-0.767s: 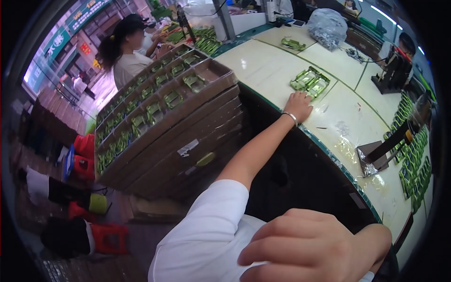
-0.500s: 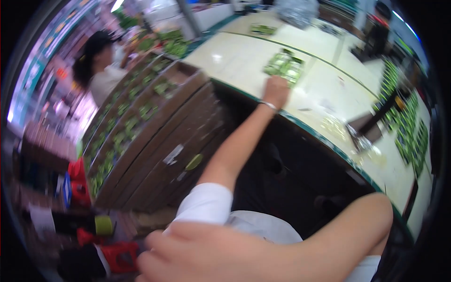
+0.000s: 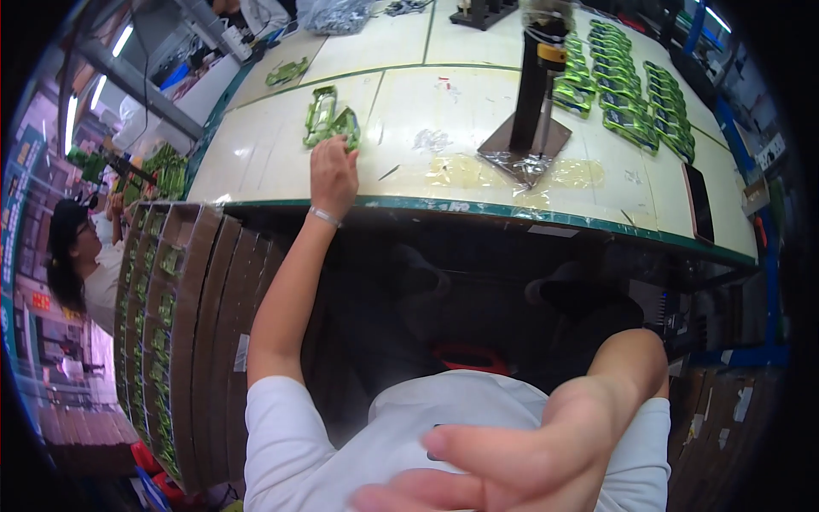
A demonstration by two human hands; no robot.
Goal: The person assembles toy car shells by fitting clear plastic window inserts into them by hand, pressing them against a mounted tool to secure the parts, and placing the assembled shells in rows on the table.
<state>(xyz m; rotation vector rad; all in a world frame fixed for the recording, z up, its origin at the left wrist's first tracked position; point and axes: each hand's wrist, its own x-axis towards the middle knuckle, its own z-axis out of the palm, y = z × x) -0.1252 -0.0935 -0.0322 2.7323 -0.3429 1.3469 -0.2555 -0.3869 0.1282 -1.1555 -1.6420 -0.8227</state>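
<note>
My left hand [image 3: 333, 173] stretches far out over the cream table [image 3: 426, 102], past its green edge. Its fingertips touch the near edge of a small pile of green packets [image 3: 328, 119]. The back of the hand faces me, so its grip is hidden. A thin bracelet sits on that wrist. My right hand [image 3: 512, 456] hovers close to the camera at the bottom, blurred, fingers spread, holding nothing.
A black post on a flat metal base [image 3: 531, 94] stands mid-table. Rows of green packets [image 3: 636, 94] lie at the far right, beside a dark flat device [image 3: 698, 203]. Open cardboard boxes of green packets [image 3: 166, 324] stand to my left. Beyond them is another person [image 3: 81, 264].
The view has swung, so the table now lies straight ahead. My left hand stays at the green packets. My right hand has drifted lower and to the right, near the camera.
</note>
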